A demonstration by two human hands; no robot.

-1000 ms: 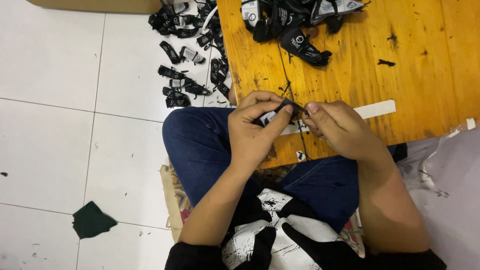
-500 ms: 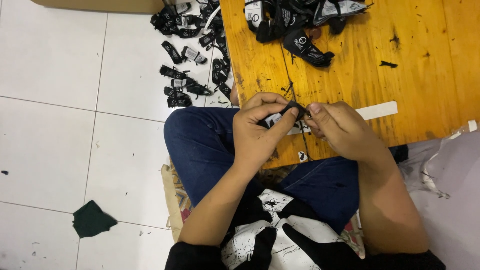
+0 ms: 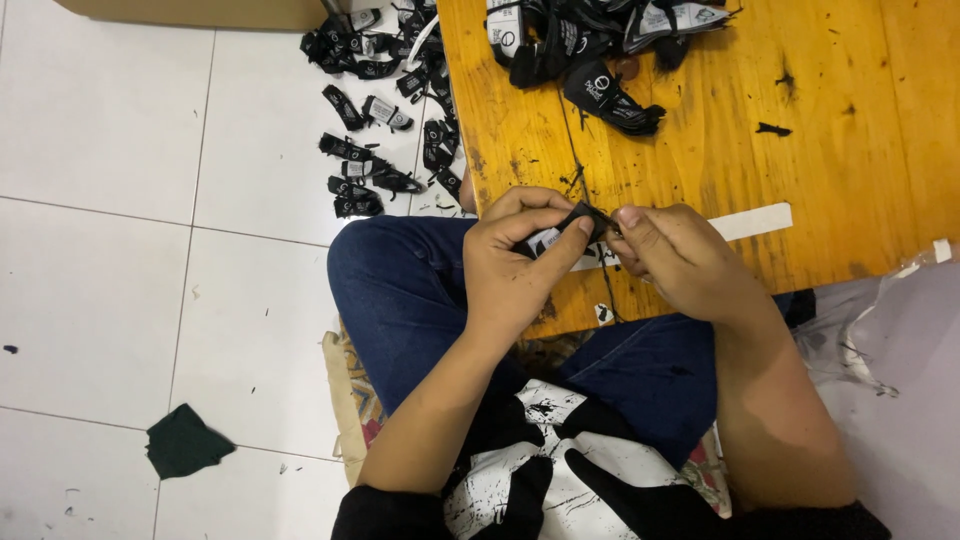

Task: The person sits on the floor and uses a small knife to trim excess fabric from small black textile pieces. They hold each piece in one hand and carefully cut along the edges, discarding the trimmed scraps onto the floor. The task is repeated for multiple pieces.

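While the orange bench (image 3: 840, 150) carries a heap of black tags (image 3: 590, 45), with more scattered on the floor tiles (image 3: 100, 150), I'd keep both hands low over its near edge. My left hand (image 3: 520, 265) pinches a small black tag (image 3: 582, 218); my right hand (image 3: 680, 262) nips its end, so I judge short, steady pulls best.

A small home workshop, by the look of it, floor-level piecework; the low wooden table (image 3: 700, 200) is the anchor, orange-stained, scuffed and flecked with black marks; at its far edge a heap of black fabric straps with white labels (image 3: 590, 50); left of the table, more of the same pieces (image 3: 375, 120) scattered over white floor tiles (image 3: 120, 250); beyond them a cardboard box edge (image 3: 200, 12); near the table's front, a patterned cushion (image 3: 350, 400) on the floor, a dark cloth scrap (image 3: 185, 440) farther left.
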